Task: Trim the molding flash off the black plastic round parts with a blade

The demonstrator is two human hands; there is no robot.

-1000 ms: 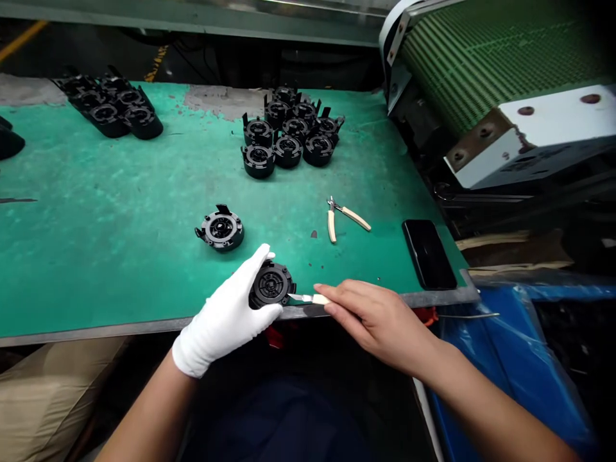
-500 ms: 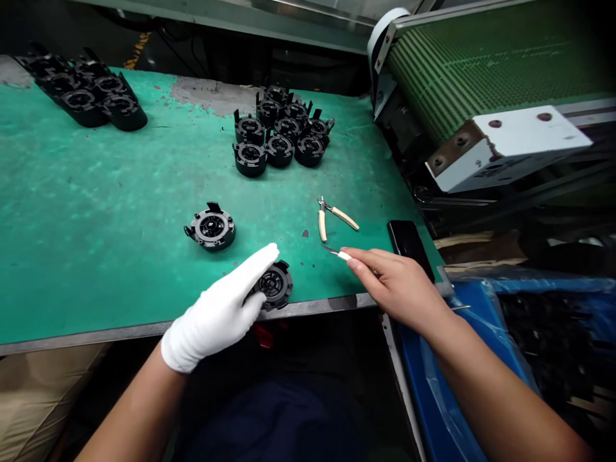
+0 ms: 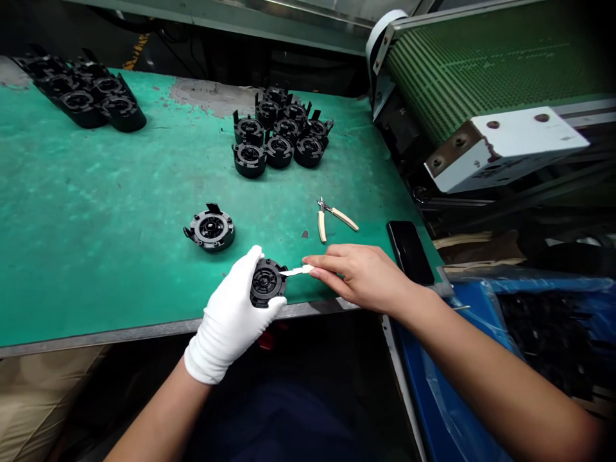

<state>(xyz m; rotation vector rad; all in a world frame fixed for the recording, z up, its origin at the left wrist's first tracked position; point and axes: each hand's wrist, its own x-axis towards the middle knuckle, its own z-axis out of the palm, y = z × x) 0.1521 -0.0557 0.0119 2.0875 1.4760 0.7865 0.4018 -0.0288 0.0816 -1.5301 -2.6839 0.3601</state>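
My left hand (image 3: 230, 317), in a white glove, grips a round black plastic part (image 3: 266, 281) near the front edge of the green table (image 3: 96, 192). My bare right hand (image 3: 359, 274) holds a small knife (image 3: 296, 271) with a pale handle, its blade touching the right rim of that part. Another black round part (image 3: 210, 228) lies alone on the mat just beyond my left hand.
Cream-handled cutters (image 3: 333, 217) and a dark phone (image 3: 410, 242) lie to the right. Several black parts are grouped mid-back (image 3: 279, 131) and far left (image 3: 81, 90). A green conveyor (image 3: 481, 58) rises at right; a blue lined bin (image 3: 505, 346) stands below it.
My right hand drew away to the right with the knife, then came back to the part's rim. My left hand loosened over the part and now grips it raised again.
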